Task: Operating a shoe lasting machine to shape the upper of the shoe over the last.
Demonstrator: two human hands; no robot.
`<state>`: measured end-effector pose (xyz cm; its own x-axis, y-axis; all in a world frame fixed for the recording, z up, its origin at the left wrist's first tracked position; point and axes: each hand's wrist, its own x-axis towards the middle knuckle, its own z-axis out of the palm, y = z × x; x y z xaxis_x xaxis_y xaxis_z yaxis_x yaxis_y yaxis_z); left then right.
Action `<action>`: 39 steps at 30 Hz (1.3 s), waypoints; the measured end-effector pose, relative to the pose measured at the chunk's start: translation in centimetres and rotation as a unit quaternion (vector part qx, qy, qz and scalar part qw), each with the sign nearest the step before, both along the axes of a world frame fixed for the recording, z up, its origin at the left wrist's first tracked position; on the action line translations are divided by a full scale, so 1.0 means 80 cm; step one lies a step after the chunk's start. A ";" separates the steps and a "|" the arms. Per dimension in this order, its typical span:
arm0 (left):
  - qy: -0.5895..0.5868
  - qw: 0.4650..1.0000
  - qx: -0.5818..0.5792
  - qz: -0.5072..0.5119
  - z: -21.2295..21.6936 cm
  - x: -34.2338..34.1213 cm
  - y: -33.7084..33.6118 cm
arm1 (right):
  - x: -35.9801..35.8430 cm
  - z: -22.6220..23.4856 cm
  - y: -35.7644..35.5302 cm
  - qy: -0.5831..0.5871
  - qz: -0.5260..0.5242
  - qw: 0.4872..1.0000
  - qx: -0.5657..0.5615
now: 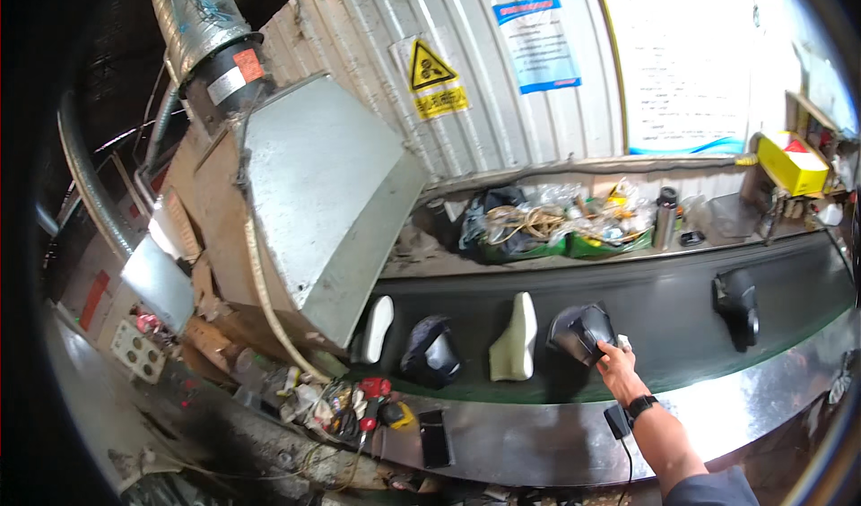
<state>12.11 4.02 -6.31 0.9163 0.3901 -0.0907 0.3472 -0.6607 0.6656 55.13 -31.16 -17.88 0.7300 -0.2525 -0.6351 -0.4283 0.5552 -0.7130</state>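
Grasping one of three dark shoe uppers (581,331), right hand (617,362); two pale lasts (515,337) on belt (664,309).

Glossy black shoe upper (581,332), matt dark rubber belt (664,313), dull, scuffed sheet-metal hood (327,192).

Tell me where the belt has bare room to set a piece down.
The widest bare stretch lies between the dark shoe upper under the right hand and the black piece farther right. Left of that hand it is crowded: pale foam form, dark upper and white piece stand close together by the metal hood.
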 end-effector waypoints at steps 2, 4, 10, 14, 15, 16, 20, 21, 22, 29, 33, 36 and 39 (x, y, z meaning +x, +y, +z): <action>-0.052 0.997 -0.027 -0.046 -0.019 0.053 0.010 | -0.030 0.022 -0.049 -0.038 -0.075 0.996 0.028; -0.078 0.991 -0.067 -0.083 -0.050 0.113 0.014 | -0.076 0.030 -0.098 -0.117 0.027 0.990 0.073; -0.129 0.945 -0.093 -0.286 -0.149 0.362 -0.008 | -0.231 0.013 -0.139 0.006 -0.096 0.989 0.111; -0.018 0.991 -0.077 -0.109 -0.170 0.503 -0.069 | -0.335 0.037 -0.143 -0.031 -0.130 0.984 0.119; 0.039 0.992 -0.085 -0.080 -0.172 0.524 -0.085 | -0.361 0.043 -0.142 -0.031 -0.151 0.981 0.118; 0.096 0.990 -0.087 -0.047 -0.173 0.539 -0.099 | -0.385 0.046 -0.137 -0.028 -0.170 0.978 0.121; 0.147 0.987 0.049 0.044 -0.177 0.549 -0.140 | -0.468 0.054 -0.124 -0.024 -0.236 0.963 0.124; 0.138 0.987 0.044 0.070 -0.175 0.546 -0.147 | -0.485 0.054 -0.121 -0.026 -0.248 0.960 0.128; 0.125 0.989 0.044 0.062 -0.170 0.541 -0.148 | -0.499 0.055 -0.120 -0.029 -0.259 0.957 0.131; -0.023 0.957 0.229 -0.179 -0.077 0.448 -0.112 | -0.523 0.060 -0.138 -0.113 -0.161 0.971 0.138; -0.222 0.776 0.354 -0.473 -0.038 0.363 -0.126 | -0.473 0.068 -0.149 -0.113 -0.201 0.947 0.224; -0.370 0.640 0.358 -0.571 -0.048 0.290 -0.165 | -0.441 0.074 -0.143 -0.134 -0.147 0.957 0.209; -0.365 0.659 0.265 -0.602 -0.080 0.226 -0.212 | -0.419 0.080 -0.139 -0.139 -0.182 0.942 0.247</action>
